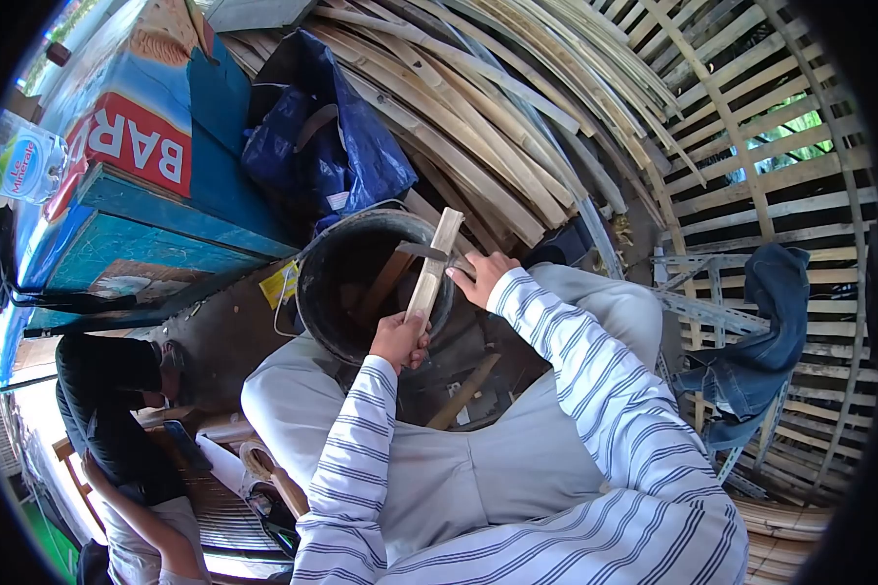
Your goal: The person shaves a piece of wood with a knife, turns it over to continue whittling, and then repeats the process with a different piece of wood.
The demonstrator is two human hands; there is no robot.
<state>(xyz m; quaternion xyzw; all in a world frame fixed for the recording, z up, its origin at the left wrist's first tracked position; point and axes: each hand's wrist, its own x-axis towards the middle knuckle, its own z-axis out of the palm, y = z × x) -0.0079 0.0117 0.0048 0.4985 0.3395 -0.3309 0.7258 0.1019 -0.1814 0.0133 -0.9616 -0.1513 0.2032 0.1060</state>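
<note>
My left hand is closed round the lower end of a short, pale wooden strip. It points up and away from me above a dark bucket. On the right, my right hand has its fingers curled at a knife. The dark blade reaches left across the upper half of the strip, while the handle is mostly hidden by the hand. Inside the bucket lies a brown piece of wood. Another wood piece rests on the floor between my legs.
Long wooden slats are piled beyond the bucket, beside a blue bag. A blue cabinet stands left, with a yellow packet near it. A seated person is at lower left. Jeans hang on a metal rack at right.
</note>
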